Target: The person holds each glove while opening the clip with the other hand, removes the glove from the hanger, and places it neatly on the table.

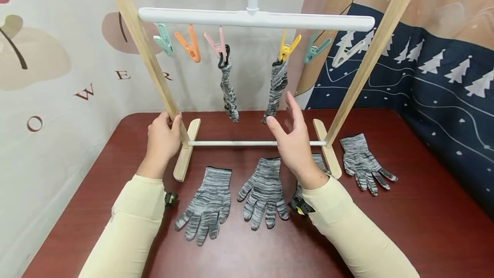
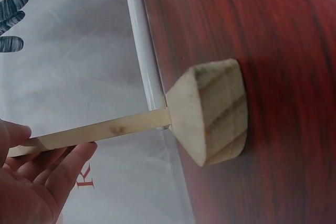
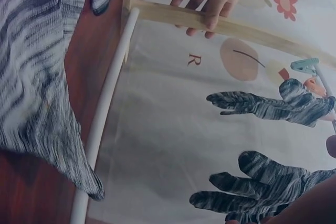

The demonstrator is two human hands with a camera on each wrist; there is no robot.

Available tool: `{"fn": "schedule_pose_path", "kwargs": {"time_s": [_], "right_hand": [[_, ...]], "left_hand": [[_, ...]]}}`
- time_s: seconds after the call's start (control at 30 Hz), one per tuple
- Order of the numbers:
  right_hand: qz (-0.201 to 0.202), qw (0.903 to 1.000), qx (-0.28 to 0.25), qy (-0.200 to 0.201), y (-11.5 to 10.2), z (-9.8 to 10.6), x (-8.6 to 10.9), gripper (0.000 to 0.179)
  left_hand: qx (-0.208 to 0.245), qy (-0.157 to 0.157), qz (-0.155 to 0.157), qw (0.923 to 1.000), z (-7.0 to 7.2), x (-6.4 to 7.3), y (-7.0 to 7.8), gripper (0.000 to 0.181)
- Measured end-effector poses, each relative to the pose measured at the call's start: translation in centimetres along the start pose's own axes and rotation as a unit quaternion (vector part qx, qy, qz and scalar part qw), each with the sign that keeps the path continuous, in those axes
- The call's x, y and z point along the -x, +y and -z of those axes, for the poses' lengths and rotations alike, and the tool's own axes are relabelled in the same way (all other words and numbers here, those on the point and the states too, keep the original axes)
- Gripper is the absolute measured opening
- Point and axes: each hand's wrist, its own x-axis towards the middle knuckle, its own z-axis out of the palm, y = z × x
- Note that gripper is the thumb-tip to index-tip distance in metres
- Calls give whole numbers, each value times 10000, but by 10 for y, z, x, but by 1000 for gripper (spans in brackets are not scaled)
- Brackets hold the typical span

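Observation:
My left hand (image 1: 164, 138) grips the left wooden post (image 1: 148, 57) of a small rack, low down near its foot. In the left wrist view, thumb and fingers lie on either side of that post (image 2: 126, 125). My right hand (image 1: 296, 147) is raised with thumb and fingers spread, holding nothing, just beside a grey knitted glove (image 1: 278, 81) that hangs from a yellow clothespin (image 1: 286, 49). Left of it, a second glove (image 1: 228, 89) dangles from a pink clothespin (image 1: 218, 47). The right wrist view shows fingers of the hanging gloves (image 3: 262, 182) close to the right hand.
On the red-brown table (image 1: 409, 226) lie a left glove (image 1: 208, 203), a middle glove (image 1: 265, 192), one partly hidden by the right forearm, and a right glove (image 1: 364, 162). A white hanger bar (image 1: 216, 17) carries several other clothespins. A white rod (image 1: 231, 143) joins the wooden feet.

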Motion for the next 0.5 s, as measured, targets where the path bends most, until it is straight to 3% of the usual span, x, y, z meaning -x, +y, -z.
{"fn": "schedule_pose_path", "kwargs": {"time_s": [0.5], "right_hand": [[299,9989,328,121,-17,12,-32,69]], "left_hand": [[8,31,79,10000,2,-1,-1,38]]}}
